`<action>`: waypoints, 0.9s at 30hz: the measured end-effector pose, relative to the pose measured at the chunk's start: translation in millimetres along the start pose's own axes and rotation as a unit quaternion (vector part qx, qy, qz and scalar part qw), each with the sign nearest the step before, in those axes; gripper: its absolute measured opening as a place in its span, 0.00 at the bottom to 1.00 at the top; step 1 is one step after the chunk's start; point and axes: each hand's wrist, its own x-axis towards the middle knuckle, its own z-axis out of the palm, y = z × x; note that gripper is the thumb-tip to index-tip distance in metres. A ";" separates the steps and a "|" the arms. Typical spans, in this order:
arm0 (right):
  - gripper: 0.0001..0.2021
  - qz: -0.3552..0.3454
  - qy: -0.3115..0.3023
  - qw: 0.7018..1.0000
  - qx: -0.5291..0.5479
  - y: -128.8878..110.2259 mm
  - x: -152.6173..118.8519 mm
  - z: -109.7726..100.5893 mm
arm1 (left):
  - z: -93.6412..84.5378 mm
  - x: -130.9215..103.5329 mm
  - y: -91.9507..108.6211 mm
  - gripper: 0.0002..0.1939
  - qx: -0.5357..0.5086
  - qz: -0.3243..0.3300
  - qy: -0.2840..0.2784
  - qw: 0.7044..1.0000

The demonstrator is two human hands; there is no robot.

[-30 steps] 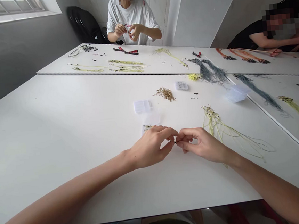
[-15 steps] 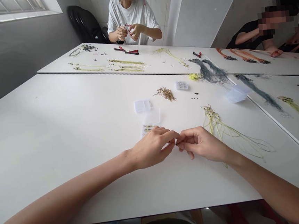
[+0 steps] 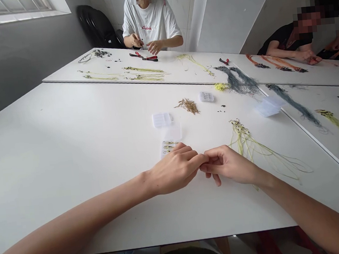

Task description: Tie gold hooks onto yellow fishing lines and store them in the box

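Meeting — left hand (image 3: pixel 176 169), right hand (image 3: pixel 229 165), anything pinched hidden, box (image 3: pixel 162 153) part-covered

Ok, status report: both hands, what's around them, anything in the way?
Left hand, right hand: fingertips together, any held piece hidden. Open clear box partly hidden by left hand. Yellow-green cords partly behind right hand. Nothing seen blocking them.

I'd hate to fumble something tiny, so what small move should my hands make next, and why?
I'd probably tilt the left hand back slightly, without parting the fingers. Its fingertips meet those of the right hand, hiding whatever may be pinched between them. That hand also overlaps the clear box in view, so a gentle tilt seems safer than a wide sweep.
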 end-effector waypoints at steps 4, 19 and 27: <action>0.10 -0.001 0.014 1.000 -0.005 -4.1 -1.7 -1.0 | -2.9 -0.1 -0.5 0.13 0.005 -0.014 -0.006 1.000; 0.08 -0.002 0.112 0.994 -0.020 -6.9 -3.0 2.6 | -6.8 0.8 1.7 0.11 -0.156 -0.224 0.043 0.961; 0.08 -0.082 0.189 0.977 -0.053 -13.2 -6.5 9.4 | -6.4 2.0 0.1 0.13 -0.432 -0.345 0.038 0.832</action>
